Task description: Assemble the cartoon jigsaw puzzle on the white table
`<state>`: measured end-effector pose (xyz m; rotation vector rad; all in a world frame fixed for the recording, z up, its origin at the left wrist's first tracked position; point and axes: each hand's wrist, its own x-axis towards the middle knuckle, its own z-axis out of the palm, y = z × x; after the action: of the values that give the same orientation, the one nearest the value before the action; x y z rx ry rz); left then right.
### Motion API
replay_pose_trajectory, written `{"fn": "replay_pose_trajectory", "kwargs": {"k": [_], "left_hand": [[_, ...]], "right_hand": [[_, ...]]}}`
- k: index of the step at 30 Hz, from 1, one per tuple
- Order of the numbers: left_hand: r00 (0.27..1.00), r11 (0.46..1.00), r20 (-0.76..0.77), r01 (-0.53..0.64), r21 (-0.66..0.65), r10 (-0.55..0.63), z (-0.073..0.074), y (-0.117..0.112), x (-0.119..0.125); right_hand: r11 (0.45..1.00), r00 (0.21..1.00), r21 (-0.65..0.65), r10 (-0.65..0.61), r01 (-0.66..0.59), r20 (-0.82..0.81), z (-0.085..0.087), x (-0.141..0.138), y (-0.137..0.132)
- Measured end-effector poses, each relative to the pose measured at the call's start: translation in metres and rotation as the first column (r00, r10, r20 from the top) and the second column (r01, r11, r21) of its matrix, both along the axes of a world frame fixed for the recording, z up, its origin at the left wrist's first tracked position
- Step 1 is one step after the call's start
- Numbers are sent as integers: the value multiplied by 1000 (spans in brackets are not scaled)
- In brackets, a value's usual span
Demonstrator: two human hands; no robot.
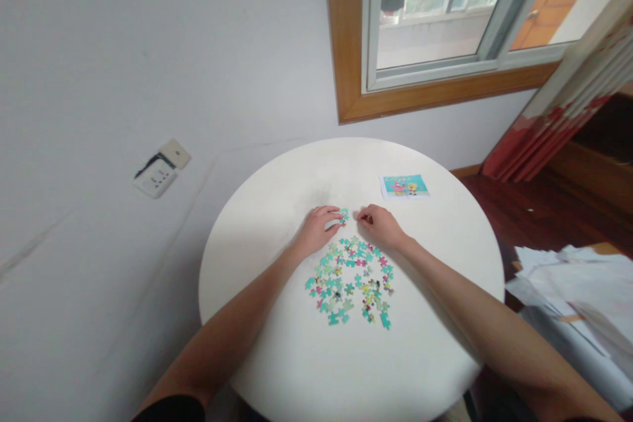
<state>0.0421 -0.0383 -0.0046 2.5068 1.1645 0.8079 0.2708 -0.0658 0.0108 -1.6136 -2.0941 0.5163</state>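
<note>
My left hand (pixel 321 227) rests on the table with thumb and fingers curved around a small cluster of joined jigsaw puzzle pieces (pixel 345 214), touching its left edge. Just right of that cluster, my right hand (pixel 380 224) is closed in a pinch, its fingertips pointing left; whatever it holds is too small to make out. Below both hands spreads a pile of loose jigsaw pieces (pixel 350 264), mostly teal, with some pink, yellow and pale green ones. A picture card (pixel 406 186) with a pink and a yellow cartoon figure on teal lies beyond my right hand.
The round white table (pixel 277 178) stands against a pale wall with a socket (pixel 155 176) at left. A wood-framed window (pixel 349 33) is above the table. Stacked papers (pixel 578 283) lie at the right, below a red and white curtain (pixel 539 125).
</note>
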Motion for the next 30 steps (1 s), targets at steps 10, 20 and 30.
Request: {"fn": "replay_pose_trajectory", "kwargs": {"k": [10, 20, 30], "left_hand": [[1000, 1000, -2, -3, 5, 3, 0, 0, 1], [1000, 1000, -4, 0, 1, 0, 1, -1, 1], [1000, 1000, -1, -2, -20, 2, 2, -2, 1]], "right_hand": [[999, 999, -3, 35, -35, -3, 2, 2, 0], [847, 851, -105, 506, -521, -137, 36, -5, -35], [821, 837, -175, 545, -543, -45, 47, -9, -50]]}}
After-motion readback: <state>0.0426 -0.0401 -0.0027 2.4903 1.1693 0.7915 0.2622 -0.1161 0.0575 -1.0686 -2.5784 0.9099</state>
